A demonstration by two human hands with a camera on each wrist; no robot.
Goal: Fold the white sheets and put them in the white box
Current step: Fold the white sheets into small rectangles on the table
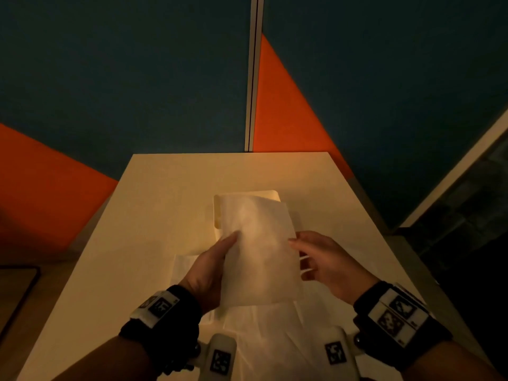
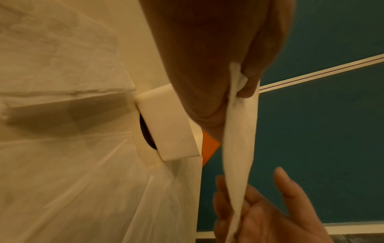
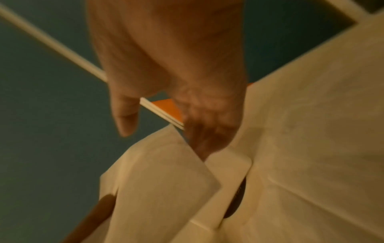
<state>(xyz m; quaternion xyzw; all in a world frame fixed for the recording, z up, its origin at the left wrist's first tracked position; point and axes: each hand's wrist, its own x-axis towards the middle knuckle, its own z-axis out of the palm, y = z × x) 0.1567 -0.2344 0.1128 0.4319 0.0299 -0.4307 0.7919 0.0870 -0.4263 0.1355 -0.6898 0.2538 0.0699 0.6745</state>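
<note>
A folded white sheet [image 1: 258, 251] is held up over the table, covering most of the white box [image 1: 217, 213] behind it. My left hand [image 1: 231, 240] grips the sheet's left edge, thumb on top. The left wrist view shows that pinch [image 2: 245, 82] with the sheet [image 2: 239, 148] hanging edge-on. My right hand [image 1: 310, 257] sits at the sheet's right edge with relaxed fingers; in the left wrist view its fingers [image 2: 280, 184] are spread and the sheet lies against the palm. The right wrist view is blurred and shows the sheet [image 3: 162, 189] over the box [image 3: 228, 172].
More white sheets lie flat on the cream table [image 1: 137, 215]: one spread near the front edge [image 1: 269, 339], another at the left under my left hand [image 1: 187, 270]. A blue and orange partition [image 1: 137, 78] stands right behind the table. A dark panel [image 1: 16, 292] is at the far left.
</note>
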